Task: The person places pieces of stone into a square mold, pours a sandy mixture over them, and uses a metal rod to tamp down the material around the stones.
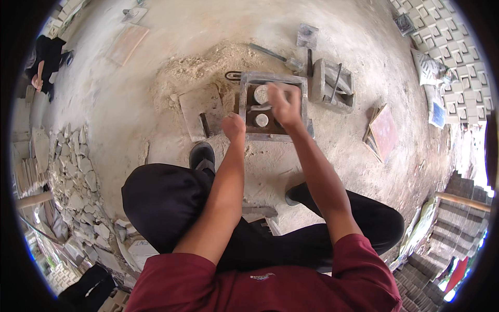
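A rectangular box mould [304, 117] with a grey rim lies on the floor in front of me. Inside its dark cavity are two pale round pieces, a larger one [261, 94] and a smaller one [261, 120], with a curved grey piece [260, 108] between them. My left hand [233, 126] is closed at the mould's left edge; its fingertips are hidden. Over the right half of the mould is my right hand [284, 104], curled and slightly blurred. What it may hold is hidden.
Right of the mould stands a grey tray [340, 106] with bars in it. A trowel [293, 64] and a pale powder heap [202, 65] lie behind; a flat board [195, 109] is at left. Broken slabs [73, 177] are piled far left. Another person [47, 65] is at upper left.
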{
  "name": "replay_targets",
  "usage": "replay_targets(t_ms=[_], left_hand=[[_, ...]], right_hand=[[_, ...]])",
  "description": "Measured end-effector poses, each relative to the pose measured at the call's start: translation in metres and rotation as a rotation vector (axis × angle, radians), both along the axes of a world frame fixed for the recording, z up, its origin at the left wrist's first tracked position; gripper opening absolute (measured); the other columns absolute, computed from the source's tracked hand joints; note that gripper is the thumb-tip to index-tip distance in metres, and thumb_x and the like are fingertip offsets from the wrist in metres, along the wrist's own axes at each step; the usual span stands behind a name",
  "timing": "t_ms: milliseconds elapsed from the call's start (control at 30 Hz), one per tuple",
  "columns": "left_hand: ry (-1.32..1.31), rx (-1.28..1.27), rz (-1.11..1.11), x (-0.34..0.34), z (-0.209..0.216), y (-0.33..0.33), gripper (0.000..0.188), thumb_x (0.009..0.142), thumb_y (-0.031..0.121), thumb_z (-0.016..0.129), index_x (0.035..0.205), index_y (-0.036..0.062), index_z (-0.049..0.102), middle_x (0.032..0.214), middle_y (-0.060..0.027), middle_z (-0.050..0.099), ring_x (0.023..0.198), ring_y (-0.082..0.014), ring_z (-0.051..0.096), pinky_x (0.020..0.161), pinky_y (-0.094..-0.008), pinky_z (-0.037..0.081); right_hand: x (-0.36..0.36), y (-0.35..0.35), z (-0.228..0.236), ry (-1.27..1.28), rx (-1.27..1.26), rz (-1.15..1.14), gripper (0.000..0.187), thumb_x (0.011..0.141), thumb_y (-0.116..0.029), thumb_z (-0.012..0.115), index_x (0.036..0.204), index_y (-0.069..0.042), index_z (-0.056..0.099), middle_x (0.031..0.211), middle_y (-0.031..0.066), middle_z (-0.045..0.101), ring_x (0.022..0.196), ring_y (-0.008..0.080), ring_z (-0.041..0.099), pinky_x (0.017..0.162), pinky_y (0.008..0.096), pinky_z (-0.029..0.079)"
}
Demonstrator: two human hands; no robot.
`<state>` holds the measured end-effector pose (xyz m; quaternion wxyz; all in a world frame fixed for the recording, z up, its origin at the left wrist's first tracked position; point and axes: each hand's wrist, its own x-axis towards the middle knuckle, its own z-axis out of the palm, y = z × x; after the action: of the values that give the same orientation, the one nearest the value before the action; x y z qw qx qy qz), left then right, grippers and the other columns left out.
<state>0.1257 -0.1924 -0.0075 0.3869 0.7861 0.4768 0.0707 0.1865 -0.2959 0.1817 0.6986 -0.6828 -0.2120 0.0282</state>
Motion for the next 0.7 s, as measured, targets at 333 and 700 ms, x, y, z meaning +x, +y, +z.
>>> replay_targets(t_ms=[333,700], left_hand=[[0.044,-0.045,0.007,0.000,0.012,-0.001,0.048,0.087,0.029,0.035,0.086,-0.0095,0.064,0.091,-0.0317,0.062,0.088,-0.0471,0.060,0.078,-0.0514,0.047],[-0.054,-0.024,0.091,-0.002,0.015,0.002,0.046,0.086,0.026,0.036,0.081,-0.0116,0.063,0.087,-0.0328,0.061,0.087,-0.0480,0.059,0.078,-0.0506,0.046]], right_hand=[[0.045,-0.064,-0.007,0.063,-0.022,0.400,0.038,0.083,-0.020,0.035,0.049,-0.004,0.026,0.047,0.0030,0.030,0.046,0.0139,0.027,0.046,0.0312,0.024],[0.096,-0.069,0.025,0.078,-0.178,0.517,0.033,0.079,-0.014,0.033,0.048,-0.006,0.027,0.048,0.0033,0.033,0.047,0.0145,0.029,0.047,0.0317,0.026]])
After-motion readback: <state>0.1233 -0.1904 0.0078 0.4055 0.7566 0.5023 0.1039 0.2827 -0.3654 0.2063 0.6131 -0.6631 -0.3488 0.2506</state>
